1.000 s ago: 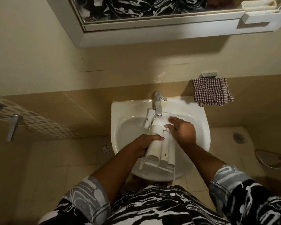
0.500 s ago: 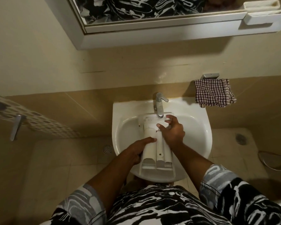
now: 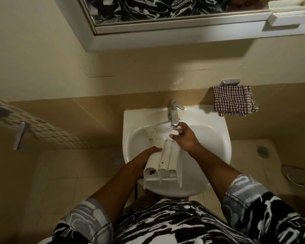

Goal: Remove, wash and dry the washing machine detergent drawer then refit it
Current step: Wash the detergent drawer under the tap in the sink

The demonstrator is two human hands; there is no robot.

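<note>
The white detergent drawer (image 3: 165,157) lies upside down and lengthwise over the white sink (image 3: 217,138), its far end under the chrome tap (image 3: 173,113). My left hand (image 3: 146,159) grips the drawer's left side near its front end. My right hand (image 3: 185,138) rests on the drawer's far right part, fingers spread just below the tap spout. I cannot tell whether water is running.
A checked cloth (image 3: 234,101) hangs from a holder on the wall right of the sink. A mirror cabinet (image 3: 183,32) juts out overhead. A towel rail (image 3: 19,134) sits at the left. Floor drains (image 3: 117,160) lie on the tiled floor.
The drawer has shifted left and tilted, its far end moving under the tap. My right hand slid up toward the spout; my left hand kept its grip.
</note>
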